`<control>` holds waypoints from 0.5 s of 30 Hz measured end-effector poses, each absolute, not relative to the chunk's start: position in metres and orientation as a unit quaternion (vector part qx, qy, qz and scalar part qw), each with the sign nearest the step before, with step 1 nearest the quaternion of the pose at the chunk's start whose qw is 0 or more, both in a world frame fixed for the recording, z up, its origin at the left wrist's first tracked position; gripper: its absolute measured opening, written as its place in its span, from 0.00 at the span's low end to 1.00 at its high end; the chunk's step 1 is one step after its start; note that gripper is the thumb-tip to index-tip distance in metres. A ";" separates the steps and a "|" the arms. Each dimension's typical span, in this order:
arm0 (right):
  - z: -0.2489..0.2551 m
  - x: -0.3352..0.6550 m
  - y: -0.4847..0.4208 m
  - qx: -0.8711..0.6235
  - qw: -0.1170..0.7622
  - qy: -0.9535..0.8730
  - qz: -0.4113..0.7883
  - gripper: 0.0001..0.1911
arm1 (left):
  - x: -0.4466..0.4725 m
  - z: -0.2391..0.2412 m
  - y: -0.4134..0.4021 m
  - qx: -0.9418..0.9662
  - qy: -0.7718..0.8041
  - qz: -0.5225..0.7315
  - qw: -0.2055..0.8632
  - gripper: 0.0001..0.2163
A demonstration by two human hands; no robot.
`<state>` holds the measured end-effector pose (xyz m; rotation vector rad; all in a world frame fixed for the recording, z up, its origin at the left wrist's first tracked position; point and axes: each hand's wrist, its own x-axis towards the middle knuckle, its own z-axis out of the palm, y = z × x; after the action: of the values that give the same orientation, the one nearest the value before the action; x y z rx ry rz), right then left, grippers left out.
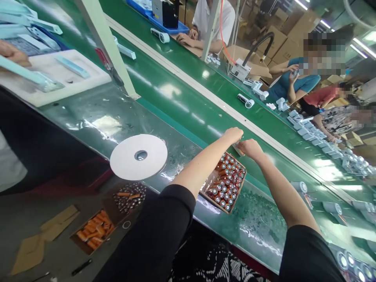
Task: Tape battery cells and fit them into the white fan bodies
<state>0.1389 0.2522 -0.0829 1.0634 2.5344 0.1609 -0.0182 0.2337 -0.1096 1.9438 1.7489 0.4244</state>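
Both my hands meet above the far edge of an open cardboard box of orange cylindrical battery cells. My left hand is closed, its fingers pointing at the right one. Close beside it, my right hand is closed too, with its fingertips at a small greyish piece. The fingers cover most of that piece, so its kind does not show. Clear plastic film lies over part of the cells in the box.
A white reel lies left of the box. Past my hands runs a green conveyor belt carrying pale handheld devices. A metal post stands at left. Co-workers sit across; another person's hand is at far left.
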 end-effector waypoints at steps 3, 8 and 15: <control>-0.082 0.158 0.250 0.384 0.167 0.906 0.058 0.20 | -0.015 -0.108 0.234 0.708 0.641 0.161 0.249 0.15; -0.084 0.185 0.248 0.389 0.112 0.914 0.026 0.21 | -0.012 -0.105 0.236 0.708 0.635 0.166 0.261 0.14; -0.109 0.172 0.248 0.374 0.109 0.920 -0.043 0.20 | 0.002 -0.106 0.235 0.713 0.632 0.162 0.254 0.12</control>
<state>0.1721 0.2482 -0.1088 1.1002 2.7047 -0.1268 0.0016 0.2348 -0.1061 1.9382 1.7179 0.4413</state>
